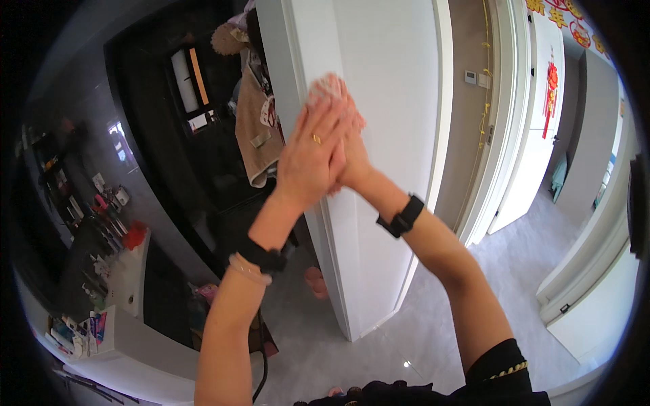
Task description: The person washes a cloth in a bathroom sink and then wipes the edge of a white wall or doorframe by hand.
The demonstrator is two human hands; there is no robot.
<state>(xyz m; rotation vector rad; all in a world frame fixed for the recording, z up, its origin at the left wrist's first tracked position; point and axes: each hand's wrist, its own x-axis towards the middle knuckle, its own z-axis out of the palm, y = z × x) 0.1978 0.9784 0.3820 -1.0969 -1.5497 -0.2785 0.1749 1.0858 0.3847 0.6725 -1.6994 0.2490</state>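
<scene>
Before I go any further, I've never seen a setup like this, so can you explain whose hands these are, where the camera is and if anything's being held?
There's no machine here: these are the wearer's own bare hands. The picture comes from the left of two wide fisheye cameras on their head, so straight edges bend toward the rim. The left hand, wearing a gold ring, presses against the right hand in front of a white panel. Something whitish shows at the blurred fingertips; I can't tell whether anything is held. Each wrist wears a black band. At left, toiletry tubes stand on a pale ledge.
</scene>
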